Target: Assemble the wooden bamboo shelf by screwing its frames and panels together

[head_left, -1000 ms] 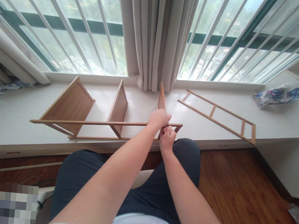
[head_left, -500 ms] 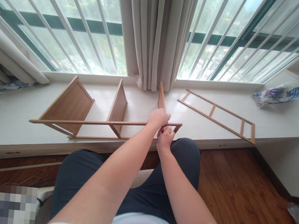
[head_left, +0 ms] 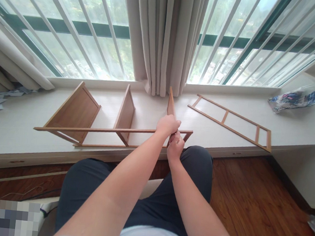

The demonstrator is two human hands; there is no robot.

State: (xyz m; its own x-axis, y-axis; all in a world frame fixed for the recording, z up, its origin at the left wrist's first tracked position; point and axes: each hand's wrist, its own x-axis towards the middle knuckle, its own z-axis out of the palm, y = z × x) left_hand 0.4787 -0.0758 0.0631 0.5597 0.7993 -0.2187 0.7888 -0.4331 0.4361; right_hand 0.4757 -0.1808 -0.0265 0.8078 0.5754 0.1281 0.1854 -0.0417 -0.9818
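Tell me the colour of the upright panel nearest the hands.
The panel is warm brown, clearest in the head view.

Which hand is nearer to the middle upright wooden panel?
Left. The left hand is right of the middle panel, by the next panel; the right hand is farther right, lower in view.

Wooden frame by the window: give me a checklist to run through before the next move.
1. Left hand holding the near end of the right panel: ok.
2. Right hand close below it: ok.
3. What the right fingers pinch, if anything: cannot tell, hidden.
4. Joint under the hands open to view: not ok, covered.
5. Left panel and middle panel upright at the wooden frame: ok.
6. Loose frame apart from the hands: ok.
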